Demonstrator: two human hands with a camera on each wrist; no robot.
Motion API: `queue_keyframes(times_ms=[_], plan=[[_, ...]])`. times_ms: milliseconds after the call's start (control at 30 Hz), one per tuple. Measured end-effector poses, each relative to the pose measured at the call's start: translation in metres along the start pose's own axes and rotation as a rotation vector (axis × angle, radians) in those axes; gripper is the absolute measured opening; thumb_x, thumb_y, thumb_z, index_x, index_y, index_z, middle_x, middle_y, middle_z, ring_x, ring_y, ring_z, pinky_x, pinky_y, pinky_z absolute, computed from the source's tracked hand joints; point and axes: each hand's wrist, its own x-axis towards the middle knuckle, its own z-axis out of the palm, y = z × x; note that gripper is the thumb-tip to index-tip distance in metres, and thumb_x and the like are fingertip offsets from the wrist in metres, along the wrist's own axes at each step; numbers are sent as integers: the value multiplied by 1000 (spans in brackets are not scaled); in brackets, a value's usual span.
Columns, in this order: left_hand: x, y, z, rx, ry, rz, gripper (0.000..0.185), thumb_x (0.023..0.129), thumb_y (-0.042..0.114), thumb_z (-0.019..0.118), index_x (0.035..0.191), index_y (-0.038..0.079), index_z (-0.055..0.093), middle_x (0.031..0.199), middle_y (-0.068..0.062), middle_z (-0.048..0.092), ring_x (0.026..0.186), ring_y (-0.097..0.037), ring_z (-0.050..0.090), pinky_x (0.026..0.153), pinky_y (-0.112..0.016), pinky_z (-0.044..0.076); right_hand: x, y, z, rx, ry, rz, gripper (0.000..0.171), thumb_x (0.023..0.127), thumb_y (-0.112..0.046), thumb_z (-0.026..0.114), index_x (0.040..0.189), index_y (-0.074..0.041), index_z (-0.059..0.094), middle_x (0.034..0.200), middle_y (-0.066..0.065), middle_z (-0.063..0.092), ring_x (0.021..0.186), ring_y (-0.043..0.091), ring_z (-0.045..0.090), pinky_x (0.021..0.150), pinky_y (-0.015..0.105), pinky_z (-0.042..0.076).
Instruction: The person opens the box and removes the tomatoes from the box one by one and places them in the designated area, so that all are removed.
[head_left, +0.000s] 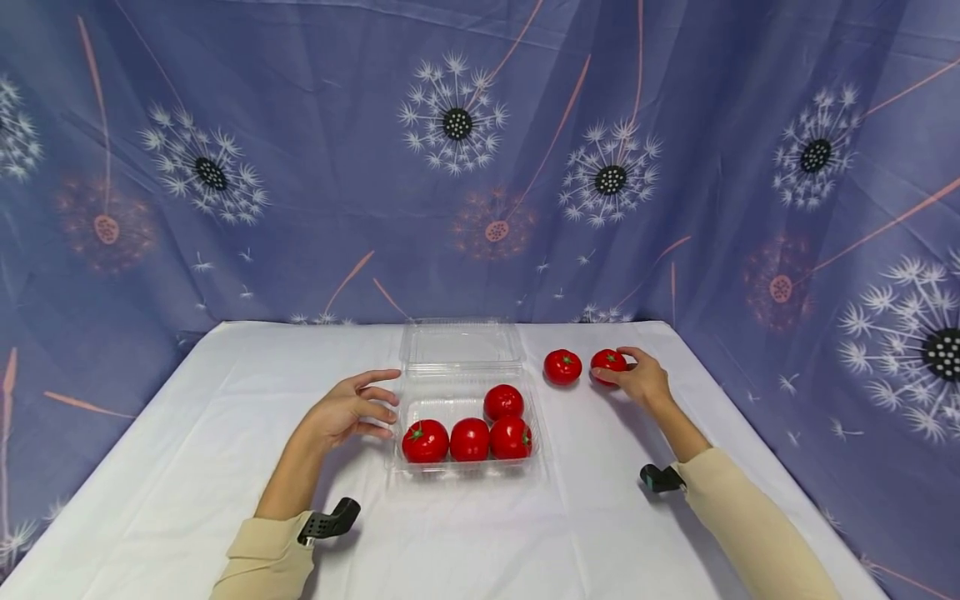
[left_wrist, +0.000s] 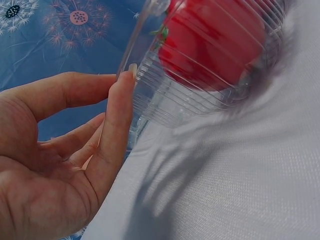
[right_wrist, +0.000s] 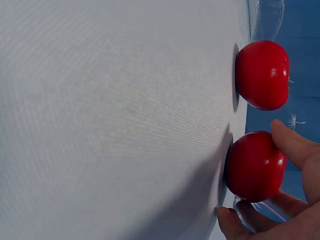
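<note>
A clear plastic clamshell container lies with its lid folded back. Several red tomatoes are inside, among them one at the front left and one at the back right. My left hand is at the container's left side, its fingers loosely extended and fingertips touching the clear edge in the left wrist view. To the right of the container, my right hand grips a tomato between thumb and fingers, low at the table surface. Another tomato sits just left of it.
A white cloth covers the table. Behind it and along both sides hangs a blue curtain with dandelion prints. Black camera mounts sit on the left wrist and the right wrist.
</note>
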Motion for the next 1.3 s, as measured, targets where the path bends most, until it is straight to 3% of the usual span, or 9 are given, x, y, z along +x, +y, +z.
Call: queue_keyframes(times_ms=[433, 600, 833, 1133, 1300], plan=[[1, -1, -2, -16, -5, -1, 85, 82, -10, 69, 157, -1, 30, 103, -6, 63, 79, -17, 68, 69, -37, 65, -4, -10, -11, -39, 14, -76, 81, 85, -38, 80, 151, -6, 45, 140, 32, 53, 127, 52, 43, 102, 59, 44], [2, -1, -2, -10, -6, 2, 84, 83, -10, 69, 157, 0, 30, 104, -7, 62, 79, -17, 69, 69, -37, 65, -7, -16, -17, -51, 50, -121, 80, 83, -33, 81, 149, -5, 47, 140, 33, 54, 128, 52, 44, 108, 60, 34], [2, -1, -1, -9, -2, 4, 85, 82, -11, 69, 157, -1, 30, 104, -7, 62, 78, -17, 68, 68, -36, 65, -15, -27, -20, -27, 40, -129, 78, 86, -32, 79, 152, -9, 45, 143, 29, 52, 130, 50, 42, 100, 59, 45], [2, -1, -1, -8, 5, 4, 85, 81, -12, 69, 156, -2, 30, 103, -7, 62, 77, -17, 69, 67, -36, 64, -26, -51, -18, 3, 35, -190, 77, 86, -29, 80, 152, -9, 46, 142, 29, 53, 131, 49, 43, 99, 57, 51], [2, -1, -1, -8, 4, -1, 86, 81, -12, 69, 157, -1, 30, 104, -7, 63, 77, -17, 69, 68, -36, 64, -33, -65, -14, 10, 11, -235, 77, 84, -29, 82, 151, -11, 48, 139, 26, 57, 128, 45, 53, 96, 54, 54]])
